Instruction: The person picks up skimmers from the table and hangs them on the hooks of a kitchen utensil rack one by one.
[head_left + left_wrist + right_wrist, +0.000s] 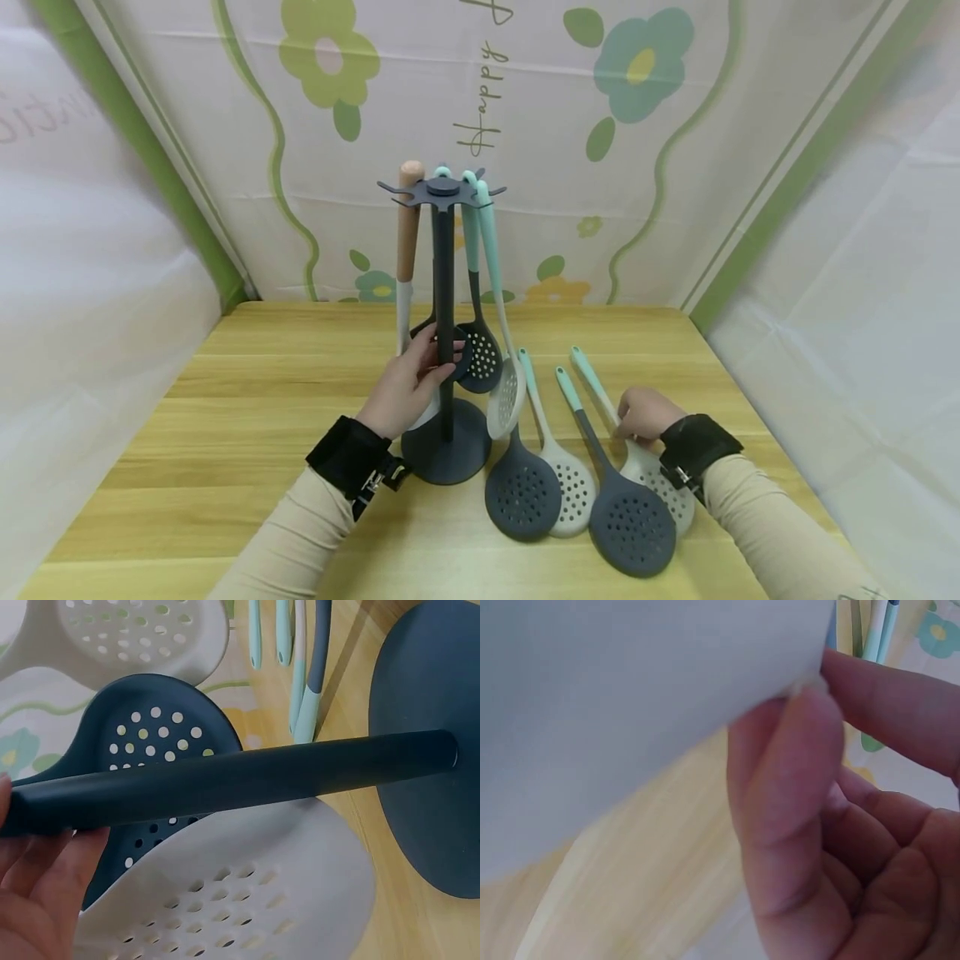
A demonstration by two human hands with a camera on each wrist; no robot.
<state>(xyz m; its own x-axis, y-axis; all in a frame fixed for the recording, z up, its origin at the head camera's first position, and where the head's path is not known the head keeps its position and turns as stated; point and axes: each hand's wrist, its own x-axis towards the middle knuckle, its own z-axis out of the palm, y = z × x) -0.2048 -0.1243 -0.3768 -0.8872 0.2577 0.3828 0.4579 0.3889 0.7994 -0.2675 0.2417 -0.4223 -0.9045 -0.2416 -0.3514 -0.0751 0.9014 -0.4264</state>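
Note:
A dark utensil stand (445, 275) stands upright on its round base. My left hand (401, 387) holds its post, thumb and fingers around it. From the stand hang a dark skimmer (486, 362), a white skimmer (513, 387) and a brown-handled utensil (408, 229) whose lower end is partly hidden. On the right, my right hand (647, 414) pinches a white skimmer (654, 475) with a mint handle near its neck. This skimmer's perforated head lies partly under a dark skimmer (633, 525). In the right wrist view, curled fingers (795, 765) meet its pale surface.
Between the stand and my right hand lie another dark skimmer (522, 496) and another white skimmer (573, 492), heads overlapping. The wooden table (285, 417) ends at a patterned cloth (525, 108) behind, with pale cloth walls on both sides.

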